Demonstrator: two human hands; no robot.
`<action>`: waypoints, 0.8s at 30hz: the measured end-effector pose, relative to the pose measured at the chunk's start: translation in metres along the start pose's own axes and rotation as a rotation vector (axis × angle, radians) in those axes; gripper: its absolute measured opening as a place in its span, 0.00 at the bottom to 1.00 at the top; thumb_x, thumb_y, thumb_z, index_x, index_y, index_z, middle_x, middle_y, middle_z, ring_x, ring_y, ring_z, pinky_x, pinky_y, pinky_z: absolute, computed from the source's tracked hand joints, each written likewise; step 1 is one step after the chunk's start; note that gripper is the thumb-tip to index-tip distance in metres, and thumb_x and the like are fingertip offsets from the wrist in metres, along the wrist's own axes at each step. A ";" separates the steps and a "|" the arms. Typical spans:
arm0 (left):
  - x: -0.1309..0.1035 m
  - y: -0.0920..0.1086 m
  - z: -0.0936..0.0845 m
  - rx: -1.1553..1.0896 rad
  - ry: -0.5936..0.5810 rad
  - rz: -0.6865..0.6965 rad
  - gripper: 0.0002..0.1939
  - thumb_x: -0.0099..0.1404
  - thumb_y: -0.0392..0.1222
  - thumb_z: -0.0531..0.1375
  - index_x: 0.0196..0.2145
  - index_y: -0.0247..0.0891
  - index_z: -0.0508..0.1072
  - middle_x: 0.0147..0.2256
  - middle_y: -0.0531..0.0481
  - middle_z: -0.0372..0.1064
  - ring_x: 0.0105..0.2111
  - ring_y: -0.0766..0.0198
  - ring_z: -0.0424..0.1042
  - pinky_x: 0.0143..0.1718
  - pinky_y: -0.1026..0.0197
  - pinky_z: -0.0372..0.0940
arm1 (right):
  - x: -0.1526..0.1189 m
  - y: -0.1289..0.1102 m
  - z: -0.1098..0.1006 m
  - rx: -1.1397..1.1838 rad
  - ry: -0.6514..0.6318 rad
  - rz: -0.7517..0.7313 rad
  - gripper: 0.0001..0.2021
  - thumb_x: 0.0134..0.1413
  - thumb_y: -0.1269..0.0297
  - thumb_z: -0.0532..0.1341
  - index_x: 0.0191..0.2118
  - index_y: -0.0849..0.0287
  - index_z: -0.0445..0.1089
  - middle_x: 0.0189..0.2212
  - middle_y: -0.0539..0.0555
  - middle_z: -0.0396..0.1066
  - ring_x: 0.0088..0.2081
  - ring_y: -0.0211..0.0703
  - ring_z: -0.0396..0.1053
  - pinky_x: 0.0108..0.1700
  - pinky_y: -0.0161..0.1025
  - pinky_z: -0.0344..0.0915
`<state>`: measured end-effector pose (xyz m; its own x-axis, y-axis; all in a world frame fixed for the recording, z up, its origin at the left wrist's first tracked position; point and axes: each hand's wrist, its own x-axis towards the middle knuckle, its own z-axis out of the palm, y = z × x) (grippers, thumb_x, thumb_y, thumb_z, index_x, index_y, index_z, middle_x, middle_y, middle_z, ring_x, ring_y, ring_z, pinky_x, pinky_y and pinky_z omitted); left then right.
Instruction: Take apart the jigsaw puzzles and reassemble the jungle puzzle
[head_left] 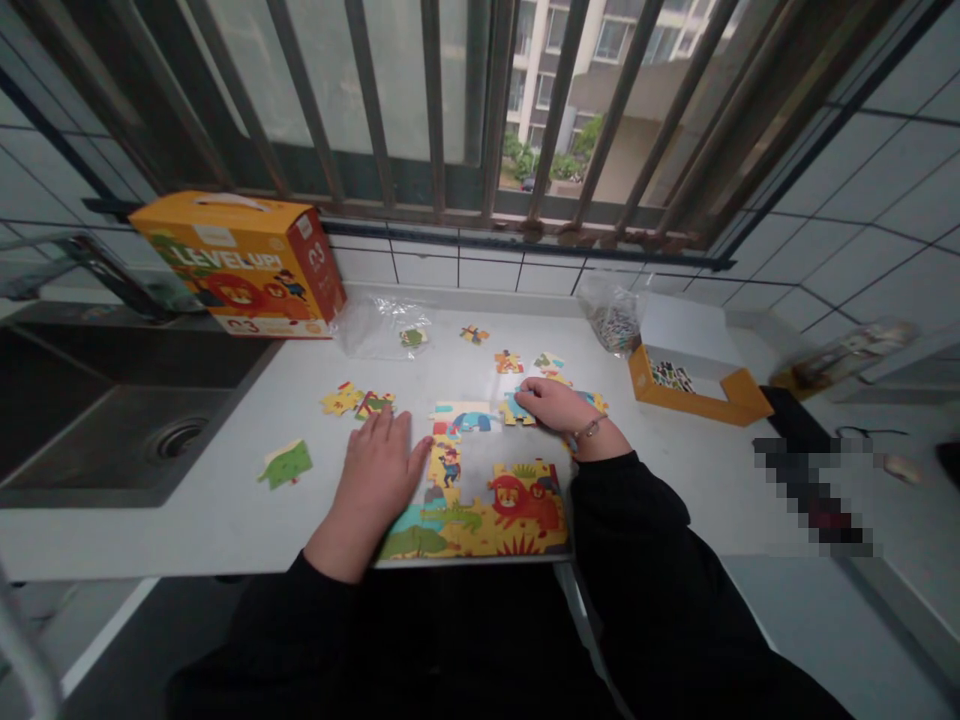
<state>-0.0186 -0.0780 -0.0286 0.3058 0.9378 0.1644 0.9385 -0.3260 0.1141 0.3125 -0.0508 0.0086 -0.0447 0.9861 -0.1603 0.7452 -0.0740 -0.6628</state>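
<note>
A partly assembled jigsaw puzzle [457, 520] lies at the counter's front edge, showing red lions at its right and a green crocodile lower down. My left hand [379, 470] rests flat over the puzzle's left side, fingers spread, its fingertips beside a green and red piece [373, 405]. The fingers of my right hand [555, 405] are closed on a blue and yellow piece [517, 410] at the puzzle's upper right. Another blue piece shows partly behind that hand. A blue elephant part [472, 422] sits along the puzzle's top edge.
Loose pieces lie around, including a green one [287, 465] at left and an orange one [508, 362] behind. An orange box [232, 265] stands by the sink [142, 430]. Plastic bags [382, 325] and an open tray [697, 400] are farther back; a window rises behind.
</note>
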 end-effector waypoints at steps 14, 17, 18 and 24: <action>-0.033 0.034 -0.005 -0.258 -0.049 0.336 0.20 0.81 0.48 0.56 0.64 0.39 0.72 0.71 0.35 0.67 0.71 0.42 0.67 0.73 0.27 0.58 | -0.005 -0.005 0.016 0.256 -0.244 -0.057 0.10 0.65 0.59 0.69 0.46 0.56 0.73 0.24 0.44 0.72 0.21 0.36 0.68 0.25 0.33 0.60; -0.035 0.035 -0.003 -0.271 -0.034 0.337 0.18 0.80 0.47 0.57 0.62 0.38 0.73 0.68 0.35 0.70 0.68 0.42 0.70 0.71 0.29 0.62 | -0.008 -0.019 0.031 0.268 -0.281 -0.092 0.12 0.64 0.61 0.71 0.49 0.55 0.72 0.24 0.42 0.72 0.22 0.35 0.69 0.26 0.32 0.61; -0.035 0.035 -0.002 -0.277 -0.025 0.339 0.18 0.80 0.47 0.57 0.61 0.39 0.74 0.68 0.35 0.71 0.67 0.42 0.70 0.70 0.30 0.63 | -0.008 -0.023 0.035 0.251 -0.276 -0.098 0.13 0.64 0.61 0.71 0.49 0.55 0.71 0.24 0.41 0.72 0.22 0.36 0.70 0.26 0.32 0.61; -0.035 0.034 0.001 -0.309 0.009 0.346 0.17 0.79 0.46 0.57 0.61 0.39 0.73 0.67 0.35 0.71 0.67 0.44 0.71 0.70 0.32 0.64 | -0.011 -0.037 0.048 0.187 -0.176 -0.111 0.13 0.64 0.63 0.73 0.49 0.56 0.72 0.24 0.41 0.71 0.23 0.36 0.73 0.30 0.33 0.64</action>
<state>0.0026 -0.1218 -0.0310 0.5895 0.7672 0.2528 0.6896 -0.6409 0.3371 0.2531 -0.0657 -0.0005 -0.2466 0.9497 -0.1931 0.5938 -0.0093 -0.8045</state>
